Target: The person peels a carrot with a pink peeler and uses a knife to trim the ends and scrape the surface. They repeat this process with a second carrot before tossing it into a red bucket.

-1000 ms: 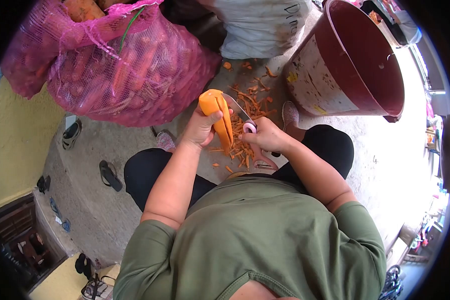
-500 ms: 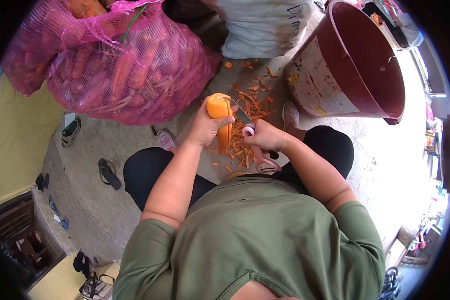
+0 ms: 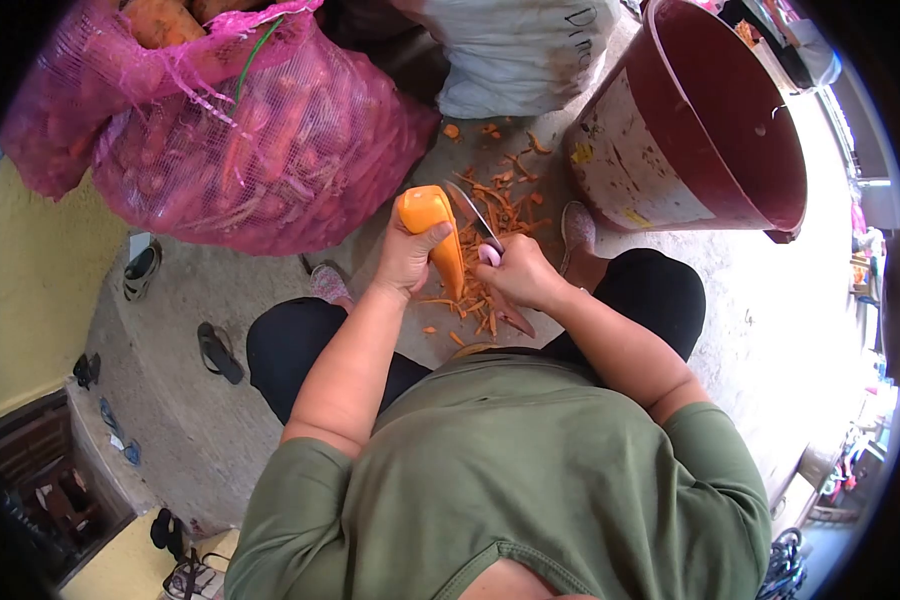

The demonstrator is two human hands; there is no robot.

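Observation:
My left hand (image 3: 406, 256) grips a thick orange carrot (image 3: 432, 228) upright over the floor, thumb across its top part. My right hand (image 3: 520, 274) is closed on a knife (image 3: 473, 215) with a pink handle; its metal blade points up and lies against the carrot's right side. Below both hands a heap of orange peelings (image 3: 488, 250) covers the concrete floor between my knees.
A pink mesh sack of carrots (image 3: 230, 130) lies at the upper left. A large dark red tub (image 3: 710, 120) stands at the upper right, a white sack (image 3: 520, 50) behind it. Sandals (image 3: 218, 350) lie on the floor at the left beside a yellow wall.
The knife blade has slid back up along the carrot's side, and my right hand has moved closer to the carrot. My left hand has turned the carrot slightly.

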